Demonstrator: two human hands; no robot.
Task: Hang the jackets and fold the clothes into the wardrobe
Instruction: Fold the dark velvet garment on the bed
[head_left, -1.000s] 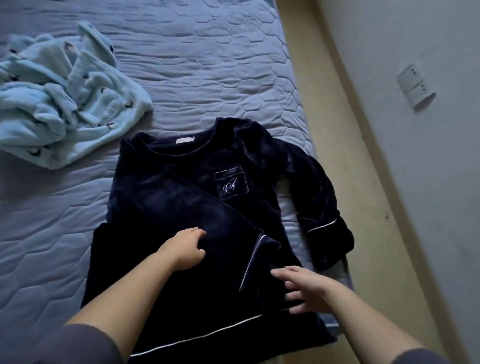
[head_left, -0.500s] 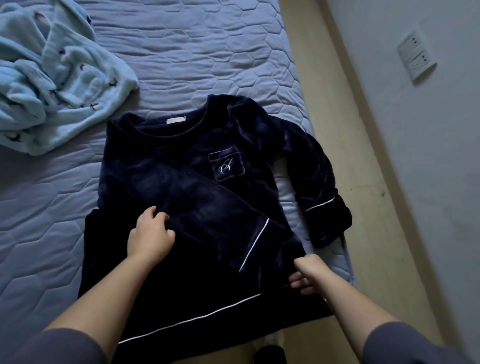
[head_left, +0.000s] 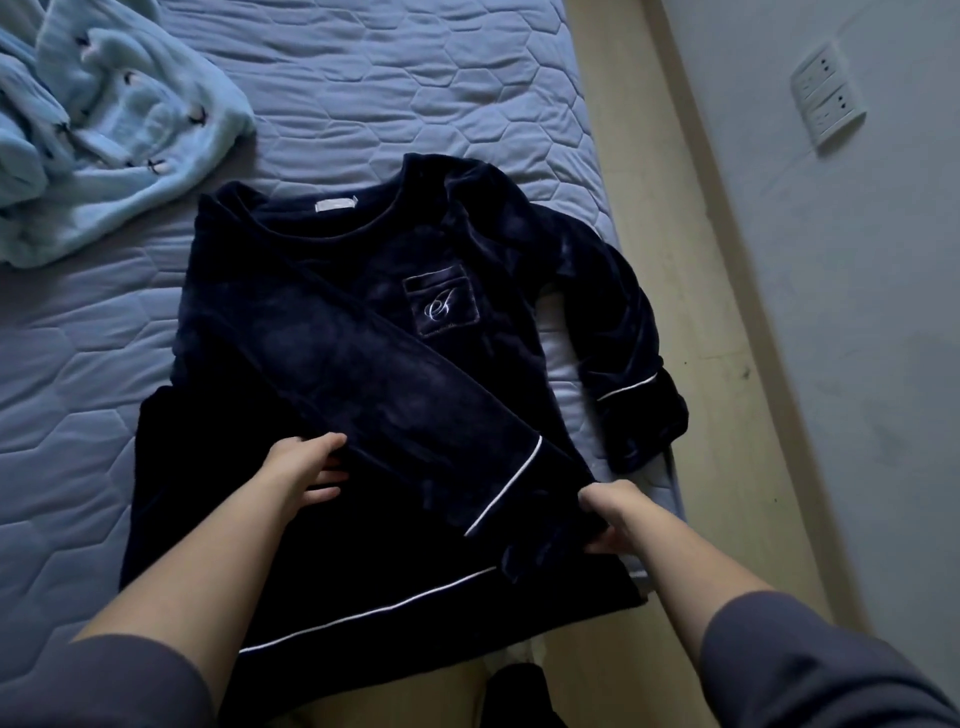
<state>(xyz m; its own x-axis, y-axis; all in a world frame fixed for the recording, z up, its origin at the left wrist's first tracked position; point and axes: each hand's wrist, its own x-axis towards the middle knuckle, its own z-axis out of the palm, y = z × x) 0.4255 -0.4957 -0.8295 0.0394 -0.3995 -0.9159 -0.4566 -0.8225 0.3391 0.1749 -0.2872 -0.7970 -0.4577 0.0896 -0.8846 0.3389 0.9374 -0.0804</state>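
A crumpled light blue fleece (head_left: 104, 130) lies at the far left of the quilted mattress (head_left: 363, 78), apart from the navy top (head_left: 337, 338), with a bare strip of quilt between them. More bare mattress lies left of the top and beyond its collar. The top lies spread front-up at the near right of the bed. One sleeve is folded diagonally across its chest, and its hem hangs over the near edge.

The left hand (head_left: 301, 470) rests on the fabric at the near edge of that folded sleeve, with the thumb spread from the fingers. I cannot tell whether it pinches the sleeve edge or only lies on it. The right hand (head_left: 613, 514) has its fingers curled round the cloth at the folded sleeve's cuff end, gripping it beside the mattress's right edge.

The top's other sleeve bends along that right edge, its cuff at the brink. Right of the bed a narrow strip of floor (head_left: 691, 312) runs beside the wall (head_left: 857, 364), which bears a socket plate (head_left: 826, 98).
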